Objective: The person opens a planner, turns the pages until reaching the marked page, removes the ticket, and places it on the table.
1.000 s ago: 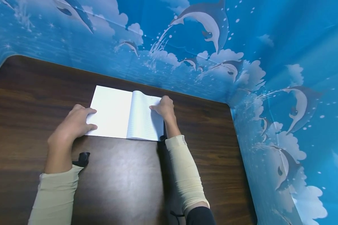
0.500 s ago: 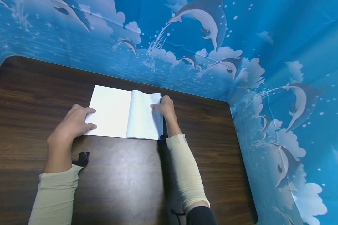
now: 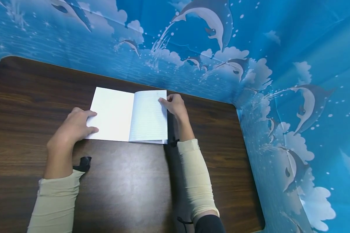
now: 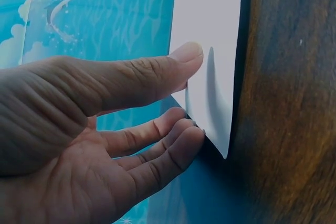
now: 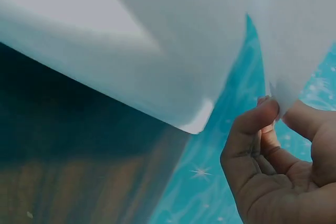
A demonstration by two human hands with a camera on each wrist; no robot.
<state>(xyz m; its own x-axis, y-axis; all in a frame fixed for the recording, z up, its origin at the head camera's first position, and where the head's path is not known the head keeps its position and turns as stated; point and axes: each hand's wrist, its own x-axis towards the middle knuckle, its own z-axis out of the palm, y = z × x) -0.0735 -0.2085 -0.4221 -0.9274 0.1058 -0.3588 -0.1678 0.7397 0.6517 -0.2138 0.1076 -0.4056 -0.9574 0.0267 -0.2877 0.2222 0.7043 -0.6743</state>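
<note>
White paper, ruled on the right and blank on the left: the notebook (image 3: 123, 116) lies open on the dark surface (image 3: 128, 181), between my hands. It should be light, its leaves limp, thin and easily creased, best taken at an outer edge. My right hand (image 3: 175, 105) pinches a lined leaf (image 3: 149, 113) near its far corner, raised off those beneath; my left hand (image 3: 75, 125) has its fingers spread, thumb resting on the blank page (image 3: 112, 110) by its outer edge.
</note>
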